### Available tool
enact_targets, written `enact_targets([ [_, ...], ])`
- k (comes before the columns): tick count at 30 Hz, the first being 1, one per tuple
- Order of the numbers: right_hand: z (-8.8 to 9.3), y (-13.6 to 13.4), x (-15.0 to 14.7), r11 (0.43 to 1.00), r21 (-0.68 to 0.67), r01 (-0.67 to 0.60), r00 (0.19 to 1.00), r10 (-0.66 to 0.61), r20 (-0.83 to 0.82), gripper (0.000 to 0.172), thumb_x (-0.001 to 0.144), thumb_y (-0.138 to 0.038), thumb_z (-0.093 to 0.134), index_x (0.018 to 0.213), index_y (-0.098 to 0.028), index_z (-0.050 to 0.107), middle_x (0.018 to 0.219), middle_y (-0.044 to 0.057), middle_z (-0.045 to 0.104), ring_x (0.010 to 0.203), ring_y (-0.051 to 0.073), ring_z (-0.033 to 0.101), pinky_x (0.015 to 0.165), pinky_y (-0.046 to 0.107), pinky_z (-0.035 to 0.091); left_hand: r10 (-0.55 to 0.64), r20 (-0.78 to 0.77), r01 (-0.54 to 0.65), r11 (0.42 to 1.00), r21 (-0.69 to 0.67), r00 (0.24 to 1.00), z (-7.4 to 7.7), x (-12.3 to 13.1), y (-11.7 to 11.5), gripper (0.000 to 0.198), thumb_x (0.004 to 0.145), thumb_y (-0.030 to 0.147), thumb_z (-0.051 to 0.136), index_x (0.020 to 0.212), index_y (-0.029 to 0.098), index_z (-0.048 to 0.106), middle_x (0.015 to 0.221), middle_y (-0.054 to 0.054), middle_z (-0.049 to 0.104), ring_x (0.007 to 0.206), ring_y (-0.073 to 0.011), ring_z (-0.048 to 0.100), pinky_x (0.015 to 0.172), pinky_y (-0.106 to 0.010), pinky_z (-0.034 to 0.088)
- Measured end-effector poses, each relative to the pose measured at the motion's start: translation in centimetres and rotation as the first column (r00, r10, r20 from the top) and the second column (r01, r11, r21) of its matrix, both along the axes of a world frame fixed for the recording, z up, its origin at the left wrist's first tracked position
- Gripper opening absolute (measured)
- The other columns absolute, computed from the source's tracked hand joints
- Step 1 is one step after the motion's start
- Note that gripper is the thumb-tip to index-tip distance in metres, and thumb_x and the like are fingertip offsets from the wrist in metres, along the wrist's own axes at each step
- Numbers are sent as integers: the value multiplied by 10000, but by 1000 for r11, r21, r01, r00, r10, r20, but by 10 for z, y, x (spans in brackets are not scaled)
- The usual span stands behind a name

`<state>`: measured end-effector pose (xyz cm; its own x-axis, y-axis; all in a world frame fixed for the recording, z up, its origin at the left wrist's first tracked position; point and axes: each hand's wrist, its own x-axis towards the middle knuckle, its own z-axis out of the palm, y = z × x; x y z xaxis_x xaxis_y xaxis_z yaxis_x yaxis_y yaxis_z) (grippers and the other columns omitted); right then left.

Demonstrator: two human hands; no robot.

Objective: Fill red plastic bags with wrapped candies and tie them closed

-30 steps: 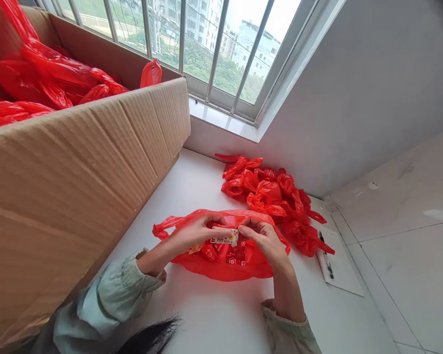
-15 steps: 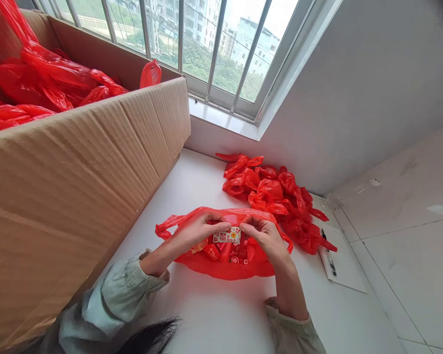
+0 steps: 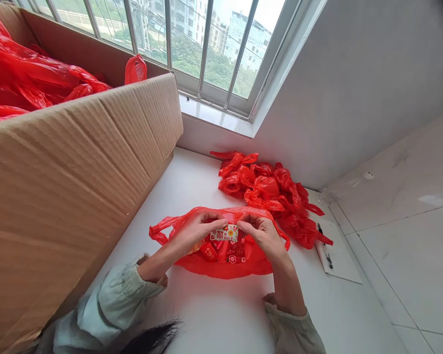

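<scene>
Between my two hands is a small white packet [image 3: 224, 234] with red Chinese characters and flower prints. My left hand [image 3: 201, 230] pinches its left end, thumb on the near face. At the other end, my right hand [image 3: 261, 233] grips it between thumb and fingers. The packet is held over a spread-open red plastic bag [image 3: 221, 269] lying on the white table. Inside the bag are several small red packets [image 3: 236, 251] with printed flowers and characters. An orange-yellow packet [image 3: 196, 247] lies at the left, partly hidden by my left wrist.
A large cardboard box [image 3: 96, 147] stands at left, holding red plastic bags [image 3: 40, 73]. Several knotted red bags [image 3: 266, 189] are heaped against the wall. Right of them, a black pen [image 3: 328, 256] lies on a white notebook [image 3: 341, 260]. A barred window [image 3: 206, 54] is behind.
The whole view has shifted slightly. Both hands keep hold of the white packet over the bag, with almost no movement of their own.
</scene>
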<state>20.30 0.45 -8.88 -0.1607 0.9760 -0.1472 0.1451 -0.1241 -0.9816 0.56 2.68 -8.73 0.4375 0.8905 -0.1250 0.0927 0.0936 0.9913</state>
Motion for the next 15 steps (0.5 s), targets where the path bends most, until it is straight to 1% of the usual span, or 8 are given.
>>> enact_targets([
  [3,0,0,1,1000,23,-6,1000,6,17,240,819,-399,660,739,-175,629,716,-8,592,680,133,539,668,258,430,-39,7,39,999,4,999,3,3,-3,308,828,464,634,821,163,694,792,-15,685,762,-197,616,658,-257,454],
  [6,3,0,0,998,39,-57,998,56,27,233,835,-391,643,743,-178,622,708,-15,584,665,130,538,657,261,421,-72,36,71,997,23,997,3,6,-6,300,841,453,633,923,176,715,902,-21,721,845,-209,644,726,-260,479],
  [9,5,-1,-3,995,38,-89,995,88,39,239,839,-394,634,734,-180,621,687,-16,588,657,136,549,660,269,425,-51,55,48,998,43,997,-3,8,-7,285,841,441,635,889,175,725,904,-28,727,861,-210,645,760,-266,478],
  [12,6,-1,-4,997,13,-73,997,72,38,239,837,-392,634,730,-179,625,686,-12,599,668,140,560,673,270,433,-19,59,17,999,42,998,-10,9,-6,264,824,421,650,840,168,725,820,-30,713,788,-203,633,709,-270,474],
  [15,6,-2,-4,998,-6,-68,997,68,29,231,838,-387,633,728,-184,623,684,-11,603,665,141,565,670,269,440,5,66,-7,999,38,998,-12,9,-5,234,809,393,670,767,167,710,767,-18,694,746,-187,614,688,-267,461],
])
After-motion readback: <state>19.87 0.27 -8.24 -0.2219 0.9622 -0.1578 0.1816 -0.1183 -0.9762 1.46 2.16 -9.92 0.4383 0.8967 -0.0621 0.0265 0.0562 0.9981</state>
